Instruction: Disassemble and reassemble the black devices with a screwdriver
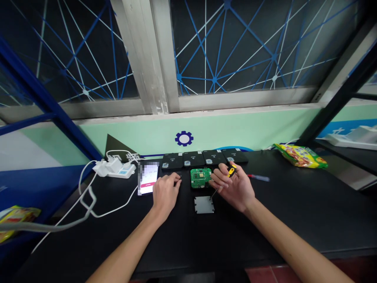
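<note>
Green is covering most of the circuit board (198,179) we are working over, with grey chips and one pale golden square showing near its middle. It is lying in a shallow black housing on the black tabletop (265,232), just in front of a row of boxes, and our fingers are hiding its right edge. Nearer to us, a silver-grey plate (203,206) is lying flat, dark notches marking its sides.

Counting, we are seeing one board, one plate, four flat black boxes (193,158) standing side by side, one phone (149,185) with a lit screen, one white power strip (123,171) and one slim red-and-blue tool (259,178).

Our right hand (235,190) is closing its curled fingers around a yellow-and-black screwdriver (232,171), whose thin shaft is slanting down to the plate's upper right corner; whether the tip is touching, we are not able to tell. Our left hand (165,191) is hovering or resting beside the phone, thumb and forefinger nearly meeting at a tiny bright speck, and we are unable to tell whether they are gripping it.
</note>
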`<state>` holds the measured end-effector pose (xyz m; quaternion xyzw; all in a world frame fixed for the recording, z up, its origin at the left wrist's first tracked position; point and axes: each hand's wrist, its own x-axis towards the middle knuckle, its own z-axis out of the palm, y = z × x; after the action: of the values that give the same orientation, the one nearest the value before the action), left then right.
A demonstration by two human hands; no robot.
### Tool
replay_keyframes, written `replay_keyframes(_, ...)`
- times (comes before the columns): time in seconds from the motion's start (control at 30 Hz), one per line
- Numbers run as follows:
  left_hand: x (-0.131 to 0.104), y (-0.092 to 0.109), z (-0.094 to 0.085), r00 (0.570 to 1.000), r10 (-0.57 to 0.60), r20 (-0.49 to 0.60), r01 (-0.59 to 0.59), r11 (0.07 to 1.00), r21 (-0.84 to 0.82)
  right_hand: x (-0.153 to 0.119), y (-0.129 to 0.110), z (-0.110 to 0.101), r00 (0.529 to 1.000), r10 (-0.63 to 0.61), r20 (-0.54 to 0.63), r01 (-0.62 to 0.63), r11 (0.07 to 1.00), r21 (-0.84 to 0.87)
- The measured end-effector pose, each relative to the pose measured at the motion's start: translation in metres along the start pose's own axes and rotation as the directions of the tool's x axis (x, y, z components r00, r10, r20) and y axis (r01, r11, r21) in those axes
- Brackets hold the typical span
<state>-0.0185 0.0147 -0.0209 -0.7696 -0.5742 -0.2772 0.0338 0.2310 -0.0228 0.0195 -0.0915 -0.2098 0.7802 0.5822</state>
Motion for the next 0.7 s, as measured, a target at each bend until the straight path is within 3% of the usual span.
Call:
replay_keyframes(0.23,-0.001,0.0,-0.003,1.0,0.01,-0.02,-0.01,1.0,-0.018,0.0,0.0,-0.001,1.0,-0.003,-0.006,0.003,1.0,-0.02)
replay_keyframes(0.4,0.005,0.002,-0.015,1.0,-0.019,0.014,0.021,0.987,-0.158,0.0,-0.002,0.0,1.0,-0.002,0.009,0.002,1.0,0.009)
replay_keyframes(0.53,0.005,0.011,-0.022,0.968,0.206,0.143,-0.137,0.912,-0.387,-0.001,-0.002,0.002,0.999,0.026,0.042,-0.026,1.0,-0.005)
replay_keyframes(0.63,0.001,0.019,-0.028,0.887,0.407,0.218,-0.266,0.837,-0.479,-0.003,-0.002,0.005,0.995,0.068,0.078,-0.065,0.997,-0.033)
replay_keyframes(0.7,0.0,0.023,-0.033,0.847,0.461,0.265,-0.281,0.811,-0.514,-0.005,-0.002,0.005,0.989,0.109,0.1,-0.103,0.993,-0.06)
